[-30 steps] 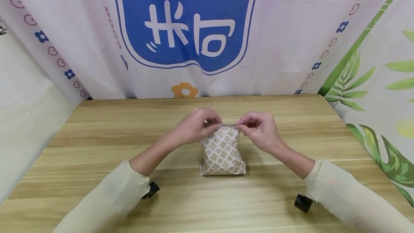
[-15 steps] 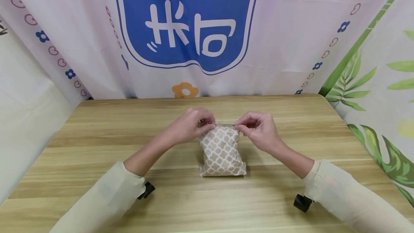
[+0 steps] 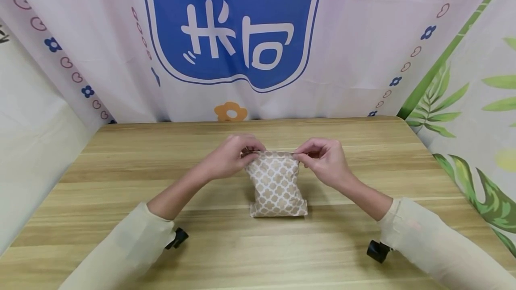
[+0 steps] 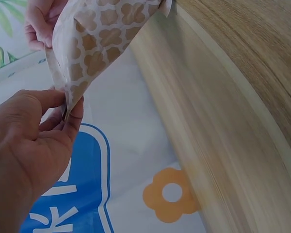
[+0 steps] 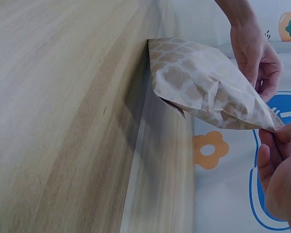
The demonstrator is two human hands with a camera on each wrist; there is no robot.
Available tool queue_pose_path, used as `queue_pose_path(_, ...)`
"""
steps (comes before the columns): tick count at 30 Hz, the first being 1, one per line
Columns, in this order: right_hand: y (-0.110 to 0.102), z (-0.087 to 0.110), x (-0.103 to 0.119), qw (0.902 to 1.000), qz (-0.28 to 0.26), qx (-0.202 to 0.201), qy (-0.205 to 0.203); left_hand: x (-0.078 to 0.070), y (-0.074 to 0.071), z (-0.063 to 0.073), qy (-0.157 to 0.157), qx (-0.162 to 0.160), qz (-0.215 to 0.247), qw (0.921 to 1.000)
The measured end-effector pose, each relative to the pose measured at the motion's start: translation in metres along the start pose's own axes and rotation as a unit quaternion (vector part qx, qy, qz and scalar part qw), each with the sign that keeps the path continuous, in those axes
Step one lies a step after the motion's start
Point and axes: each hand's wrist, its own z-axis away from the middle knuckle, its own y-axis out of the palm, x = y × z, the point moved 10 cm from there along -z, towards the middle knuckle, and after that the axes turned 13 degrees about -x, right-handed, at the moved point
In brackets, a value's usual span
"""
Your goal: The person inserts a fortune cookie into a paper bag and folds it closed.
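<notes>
A tan paper bag [image 3: 278,187] with a white lattice pattern stands on the wooden table, plump in the middle, its upper edge drawn flat between both hands. At the upper left corner, my left hand [image 3: 231,156] pinches the edge between thumb and fingers. My right hand [image 3: 326,160] pinches the opposite corner the same way. In the left wrist view the bag's folded edge [image 4: 53,68] runs from one hand to the other. The right wrist view shows the bag's side [image 5: 208,87] bulging and creased, with its base on the table. What is inside is hidden.
The wooden table [image 3: 133,164] reaches back to a printed cloth [image 3: 342,79] with a blue sign and an orange flower. A leaf-patterned cloth [image 3: 475,115] hangs at the right. Black wrist cameras [image 3: 377,251] sit under the sleeves.
My left hand has slid left along the bag's upper edge to its corner, and more of that edge now shows. The right hand has stayed at its corner.
</notes>
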Motion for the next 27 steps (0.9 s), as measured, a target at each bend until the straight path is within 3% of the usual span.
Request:
queue_pose_path(17, 0.001, 0.0, -0.013, 0.9994, -0.005, 0.026, 0.021, 0.011, -0.007, 0.006, -0.015, -0.027, 0.02, 0.9993)
queue_pose_path(27, 0.013, -0.003, -0.04, 0.9909, 0.082, 0.085, 0.064, 0.03, 0.0, 0.008, -0.051, -0.029, 0.015, 0.9982)
